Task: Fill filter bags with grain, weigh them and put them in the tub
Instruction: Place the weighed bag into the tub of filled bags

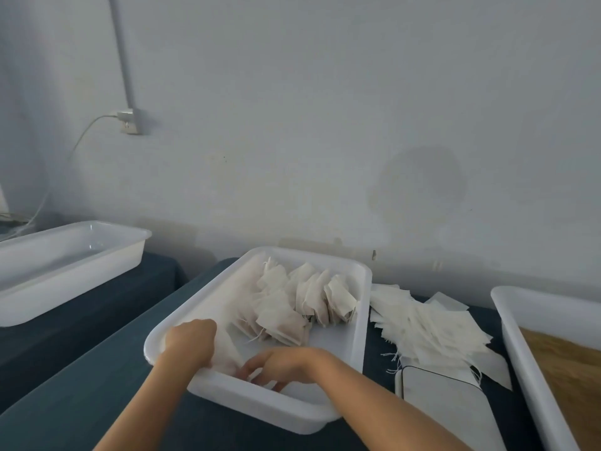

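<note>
My left hand [192, 341] and right hand [283, 367] are down in the tub [364, 320], pinching a soft, floppy filter bag [227, 353] near its top edge, and I think its thin cloth could spill grain if squeezed.

Dark blue-grey table [97, 395] against a pale wall, holding tubs, loose bags and a scale

A white tub [260, 408] sits in the middle of the cloth-covered surface, with a heap of empty filter bags [432, 327] just to its right, partly lying over a white scale [445, 402]; a tub of brown grain [514, 336] stands at the far right edge, and another white tub [65, 281] rests on a separate dark surface [81, 320] to the left
</note>
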Action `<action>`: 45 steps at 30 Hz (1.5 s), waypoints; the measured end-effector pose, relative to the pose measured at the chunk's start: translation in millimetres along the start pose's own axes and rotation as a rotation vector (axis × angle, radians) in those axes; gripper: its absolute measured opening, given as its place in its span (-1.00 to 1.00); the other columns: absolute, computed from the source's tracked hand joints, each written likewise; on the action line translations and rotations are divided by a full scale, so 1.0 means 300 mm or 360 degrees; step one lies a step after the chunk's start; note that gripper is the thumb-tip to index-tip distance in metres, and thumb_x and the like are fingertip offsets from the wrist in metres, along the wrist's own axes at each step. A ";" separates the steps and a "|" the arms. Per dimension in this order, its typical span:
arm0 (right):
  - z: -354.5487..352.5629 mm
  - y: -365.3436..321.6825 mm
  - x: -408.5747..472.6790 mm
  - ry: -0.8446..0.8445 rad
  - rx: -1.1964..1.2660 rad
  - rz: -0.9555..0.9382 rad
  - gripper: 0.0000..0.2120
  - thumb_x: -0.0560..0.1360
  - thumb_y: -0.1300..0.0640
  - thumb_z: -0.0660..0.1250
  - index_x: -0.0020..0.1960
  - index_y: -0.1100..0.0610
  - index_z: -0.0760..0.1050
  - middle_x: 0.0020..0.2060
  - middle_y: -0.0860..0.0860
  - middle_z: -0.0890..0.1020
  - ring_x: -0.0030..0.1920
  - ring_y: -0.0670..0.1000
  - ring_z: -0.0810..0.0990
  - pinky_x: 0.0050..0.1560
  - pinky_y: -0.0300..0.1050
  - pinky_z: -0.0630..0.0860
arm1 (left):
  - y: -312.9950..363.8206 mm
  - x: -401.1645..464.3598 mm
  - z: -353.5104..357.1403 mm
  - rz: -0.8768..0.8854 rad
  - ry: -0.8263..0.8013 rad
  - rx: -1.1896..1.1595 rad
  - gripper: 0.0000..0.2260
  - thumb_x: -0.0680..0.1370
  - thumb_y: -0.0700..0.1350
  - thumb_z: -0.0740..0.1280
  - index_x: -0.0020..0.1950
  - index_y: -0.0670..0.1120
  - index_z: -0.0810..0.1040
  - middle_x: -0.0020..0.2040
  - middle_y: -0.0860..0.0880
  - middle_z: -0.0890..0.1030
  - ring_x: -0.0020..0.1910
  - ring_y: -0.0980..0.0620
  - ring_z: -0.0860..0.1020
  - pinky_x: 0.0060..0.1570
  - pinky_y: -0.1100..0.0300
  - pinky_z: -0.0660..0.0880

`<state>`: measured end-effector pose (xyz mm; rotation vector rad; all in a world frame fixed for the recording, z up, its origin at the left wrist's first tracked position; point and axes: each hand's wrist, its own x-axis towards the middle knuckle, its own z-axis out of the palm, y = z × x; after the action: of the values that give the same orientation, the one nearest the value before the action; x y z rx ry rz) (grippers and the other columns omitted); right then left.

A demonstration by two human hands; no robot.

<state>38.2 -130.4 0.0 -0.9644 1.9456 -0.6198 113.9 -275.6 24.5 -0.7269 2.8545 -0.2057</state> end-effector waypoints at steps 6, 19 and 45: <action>-0.080 0.013 -0.139 0.0339 0.0067 -0.0349 -0.64 0.58 0.31 0.12 0.33 0.11 0.44 0.38 0.00 0.40 0.35 0.05 0.39 0.23 -0.07 0.42 | 0.041 0.004 -0.007 -0.0031 0.0355 0.0038 -0.70 0.53 -0.15 0.31 0.21 -0.09 0.31 0.05 0.01 0.52 0.08 0.04 0.49 -0.17 0.26 0.36; -0.432 0.559 -0.529 0.2000 0.0142 0.0579 -0.82 0.51 0.35 0.16 -0.14 0.20 0.52 -0.08 0.09 0.57 0.03 0.14 0.54 -0.06 -0.11 0.41 | 0.527 0.008 -0.124 0.0545 0.0737 -0.0147 -0.81 0.61 -0.15 0.15 0.21 -0.08 0.38 0.09 -0.02 0.57 0.07 -0.01 0.56 -0.07 0.19 0.41; -0.486 0.659 -0.541 0.1983 -0.0262 0.0900 -0.62 0.55 0.24 0.17 -0.42 0.13 0.17 -0.40 0.04 0.38 -0.37 0.03 0.41 -0.30 -0.15 0.35 | 0.678 0.000 -0.123 0.0611 0.0939 -0.0492 -0.84 0.64 -0.03 0.08 0.16 -0.05 0.32 0.10 0.06 0.49 0.08 0.09 0.47 -0.08 0.27 0.39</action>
<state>-109.4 124.2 9.8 0.0510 3.2067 -0.8054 12.6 -95.3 23.9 -0.1503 3.5672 0.1018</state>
